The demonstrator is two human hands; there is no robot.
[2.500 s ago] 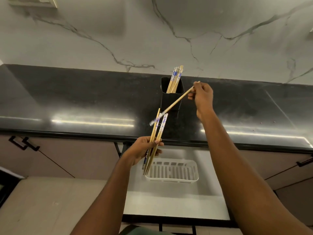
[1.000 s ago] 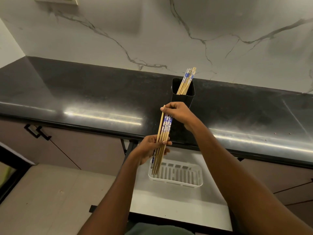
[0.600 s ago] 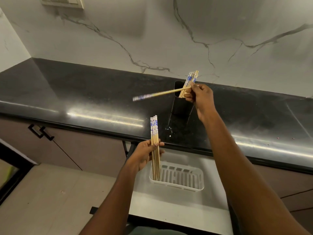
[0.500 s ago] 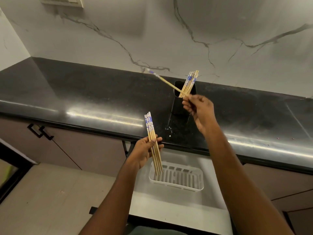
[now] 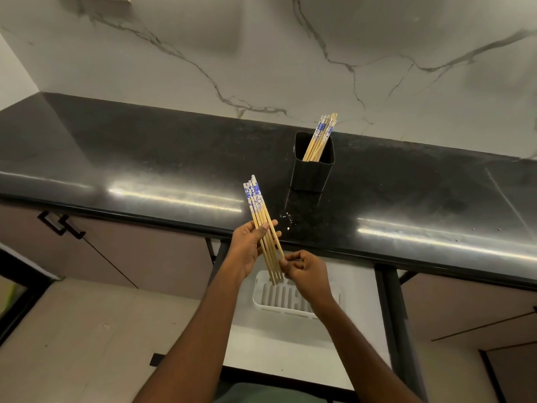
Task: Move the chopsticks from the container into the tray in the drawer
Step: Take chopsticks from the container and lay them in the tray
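Lowest in the frame, the open white drawer (image 5: pixel 290 344) carries the white slotted tray (image 5: pixel 263 301); I can see no chopsticks in it, though my right wrist hides part of it. Just above the tray, at centre, my left hand (image 5: pixel 250 248) is curled round a bundle of blue-patterned chopsticks (image 5: pixel 263 228), patterned ends up and leaning left, with the thumb across them. My right hand (image 5: pixel 305 271) pinches the bare lower end of the outermost stick, laying it alongside the rest. To do this well, I think I should slide that stick flush against the others, let the left thumb clamp it before the right fingers let go, and keep the tips level so nothing slips out. Further up, right of centre on the black countertop (image 5: pixel 145 158), the black container (image 5: pixel 312 173) holds a smaller cluster of chopsticks (image 5: pixel 319 141) leaning right, so more trips remain. Half a second ago my right hand was up beside the container with a single stick angled away to the upper left; now it has come down to the bundle and the stick lies in line with it
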